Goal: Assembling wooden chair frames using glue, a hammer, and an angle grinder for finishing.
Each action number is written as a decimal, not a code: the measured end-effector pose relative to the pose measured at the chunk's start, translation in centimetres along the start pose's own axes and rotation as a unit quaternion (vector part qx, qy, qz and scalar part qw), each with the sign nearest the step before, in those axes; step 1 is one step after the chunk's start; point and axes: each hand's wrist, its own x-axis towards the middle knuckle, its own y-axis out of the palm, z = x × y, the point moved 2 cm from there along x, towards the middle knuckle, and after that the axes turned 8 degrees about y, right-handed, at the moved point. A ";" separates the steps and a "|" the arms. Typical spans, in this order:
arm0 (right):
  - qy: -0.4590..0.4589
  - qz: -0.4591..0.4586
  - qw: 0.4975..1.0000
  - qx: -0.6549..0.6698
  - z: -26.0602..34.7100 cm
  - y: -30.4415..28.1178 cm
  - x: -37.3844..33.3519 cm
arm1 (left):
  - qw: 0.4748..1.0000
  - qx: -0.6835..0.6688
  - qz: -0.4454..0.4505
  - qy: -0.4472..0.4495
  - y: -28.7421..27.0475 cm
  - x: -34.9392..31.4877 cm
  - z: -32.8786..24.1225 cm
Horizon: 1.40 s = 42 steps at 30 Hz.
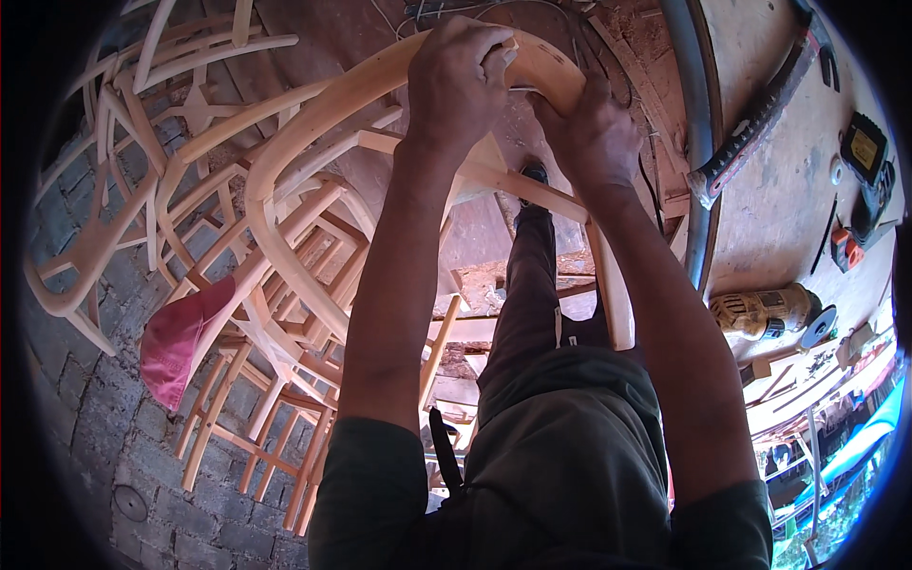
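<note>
A pale wooden chair frame (313, 119) with a broad curved top rail stands in front of me, its bend sweeping down on the left. My left hand (456, 90) lies closed on the top of this rail. A small pale-edged piece juts from its fingertips, too little of it showing to name. Farther right, my right hand (594, 138) wraps round the rail where it curves down, thumb on the near side. The undersides of both grips are hidden. One straight leg of the frame (611, 285) comes down beside my right forearm.
Several unfinished wooden chairs (204, 247) crowd the left by a grey block wall (180, 494). A pink cap (180, 342) hangs among them. On the workbench (760, 223) at right lie a yellow angle grinder (760, 312) and a long dark toothed strip (760, 128). Wood scraps litter the floor.
</note>
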 end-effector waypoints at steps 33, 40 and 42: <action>-0.004 -0.001 1.000 0.023 0.1 0.1 -0.1 | 0.980 0.130 0.135 0.062 -0.8 1.2 -1.7; -0.007 -0.008 1.000 0.022 0.0 0.2 -0.1 | 0.989 0.098 0.103 0.050 -0.5 0.8 -1.0; -0.009 -0.007 1.000 0.025 0.0 0.2 -0.1 | 0.990 0.086 0.105 0.038 -0.6 0.8 -0.7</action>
